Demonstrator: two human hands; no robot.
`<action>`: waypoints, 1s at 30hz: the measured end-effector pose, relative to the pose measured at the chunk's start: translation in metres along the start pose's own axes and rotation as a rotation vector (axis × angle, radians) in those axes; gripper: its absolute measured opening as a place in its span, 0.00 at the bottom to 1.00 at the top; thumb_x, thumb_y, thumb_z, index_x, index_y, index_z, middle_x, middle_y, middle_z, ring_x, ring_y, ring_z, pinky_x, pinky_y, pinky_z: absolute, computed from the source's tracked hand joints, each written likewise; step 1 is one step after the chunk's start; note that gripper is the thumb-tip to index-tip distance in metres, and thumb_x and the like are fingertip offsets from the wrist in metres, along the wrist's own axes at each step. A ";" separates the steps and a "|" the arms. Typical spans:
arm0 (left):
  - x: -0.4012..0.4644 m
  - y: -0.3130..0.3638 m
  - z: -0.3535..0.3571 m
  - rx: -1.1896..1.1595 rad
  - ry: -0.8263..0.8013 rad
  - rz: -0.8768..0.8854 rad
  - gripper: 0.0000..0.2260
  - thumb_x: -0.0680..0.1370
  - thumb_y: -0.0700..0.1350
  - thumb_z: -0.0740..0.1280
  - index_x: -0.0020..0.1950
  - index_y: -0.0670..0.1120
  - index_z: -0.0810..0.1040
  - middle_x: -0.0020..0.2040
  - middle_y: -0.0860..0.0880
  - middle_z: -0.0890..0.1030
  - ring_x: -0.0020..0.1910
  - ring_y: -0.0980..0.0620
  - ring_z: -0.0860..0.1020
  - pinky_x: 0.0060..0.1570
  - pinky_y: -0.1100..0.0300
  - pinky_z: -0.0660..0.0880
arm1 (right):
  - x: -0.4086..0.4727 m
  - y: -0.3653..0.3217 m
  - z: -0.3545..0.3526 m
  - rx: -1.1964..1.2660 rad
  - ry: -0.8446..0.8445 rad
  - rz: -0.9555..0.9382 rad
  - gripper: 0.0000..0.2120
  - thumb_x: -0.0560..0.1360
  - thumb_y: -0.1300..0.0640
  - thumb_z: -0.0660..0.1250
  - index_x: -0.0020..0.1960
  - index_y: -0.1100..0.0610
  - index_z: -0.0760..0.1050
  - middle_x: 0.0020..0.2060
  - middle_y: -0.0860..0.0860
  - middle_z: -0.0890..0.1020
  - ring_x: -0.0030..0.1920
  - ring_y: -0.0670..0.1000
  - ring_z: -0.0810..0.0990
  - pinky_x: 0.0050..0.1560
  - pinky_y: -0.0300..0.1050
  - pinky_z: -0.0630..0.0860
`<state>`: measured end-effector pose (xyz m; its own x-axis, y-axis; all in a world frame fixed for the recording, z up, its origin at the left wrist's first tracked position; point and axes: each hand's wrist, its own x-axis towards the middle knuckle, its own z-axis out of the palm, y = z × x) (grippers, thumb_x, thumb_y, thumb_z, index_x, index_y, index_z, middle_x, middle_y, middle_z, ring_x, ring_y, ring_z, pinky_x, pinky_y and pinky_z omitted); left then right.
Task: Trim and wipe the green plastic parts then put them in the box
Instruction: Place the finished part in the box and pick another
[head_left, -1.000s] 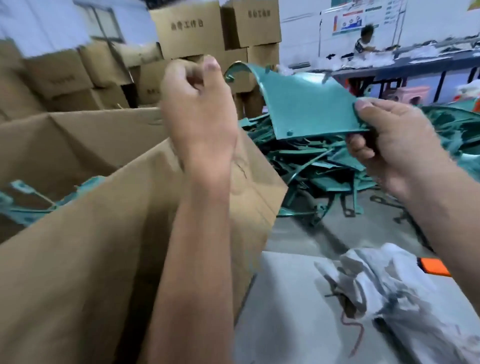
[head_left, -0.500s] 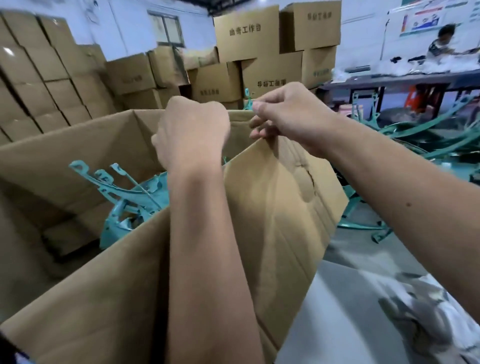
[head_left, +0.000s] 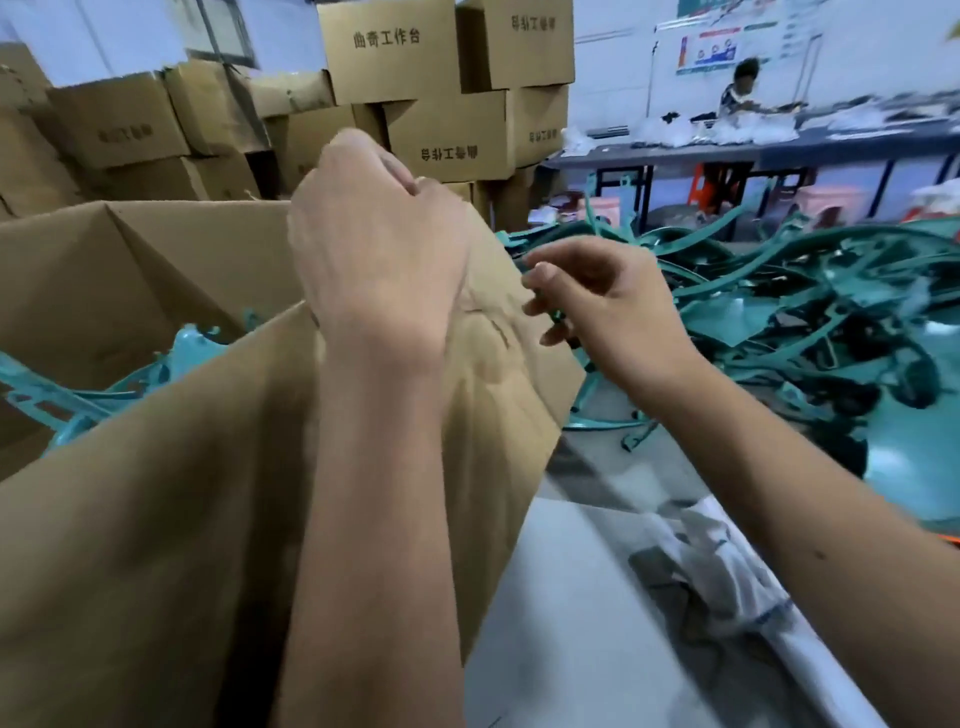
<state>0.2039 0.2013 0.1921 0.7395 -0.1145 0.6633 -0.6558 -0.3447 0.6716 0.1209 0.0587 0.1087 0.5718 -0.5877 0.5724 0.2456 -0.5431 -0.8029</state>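
A large open cardboard box (head_left: 156, 270) stands at the left with several green plastic parts (head_left: 187, 343) lying inside. My left hand (head_left: 379, 260) is raised in front of me and grips the top of the box's near flap (head_left: 498, 374), fingers curled over its edge. To its right my right hand (head_left: 608, 306) hovers beside the flap, fingers loosely curled and holding nothing. It hangs at the near edge of a big tangled pile of green plastic parts (head_left: 810, 312).
A crumpled grey-white rag (head_left: 727, 571) lies on a pale surface (head_left: 571, 649) at the lower right, with an orange object (head_left: 951, 540) at the frame edge. Stacked cartons (head_left: 441, 130) fill the back. A person sits at a long table (head_left: 779, 140) far right.
My right hand carried a flat green part from the pile to the box, let it go, and has drawn back right with nothing in it. My left hand stays on the flap.
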 end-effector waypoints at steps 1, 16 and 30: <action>-0.014 0.014 0.021 -0.083 -0.062 0.042 0.06 0.75 0.45 0.65 0.47 0.52 0.80 0.43 0.56 0.81 0.45 0.55 0.78 0.39 0.67 0.69 | -0.010 0.014 -0.020 -0.047 0.030 0.080 0.06 0.82 0.61 0.68 0.52 0.59 0.84 0.42 0.55 0.87 0.40 0.51 0.87 0.33 0.46 0.82; -0.242 0.068 0.268 -0.319 -1.332 -0.430 0.13 0.81 0.39 0.61 0.63 0.37 0.77 0.58 0.34 0.80 0.56 0.36 0.81 0.59 0.41 0.80 | -0.132 0.145 -0.226 -1.193 0.241 0.804 0.50 0.65 0.39 0.82 0.77 0.54 0.61 0.76 0.64 0.58 0.75 0.67 0.59 0.71 0.64 0.65; -0.256 0.087 0.304 -0.808 -1.175 -0.528 0.17 0.81 0.35 0.67 0.70 0.43 0.79 0.57 0.49 0.85 0.56 0.49 0.83 0.61 0.50 0.80 | -0.167 0.142 -0.239 -0.696 1.189 0.186 0.09 0.81 0.57 0.64 0.57 0.62 0.76 0.52 0.56 0.80 0.55 0.59 0.76 0.59 0.56 0.73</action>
<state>0.0037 -0.0824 -0.0196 0.3506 -0.9337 -0.0727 0.0980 -0.0406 0.9944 -0.1268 -0.0638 -0.0614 -0.5353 -0.6448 0.5456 -0.3967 -0.3784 -0.8363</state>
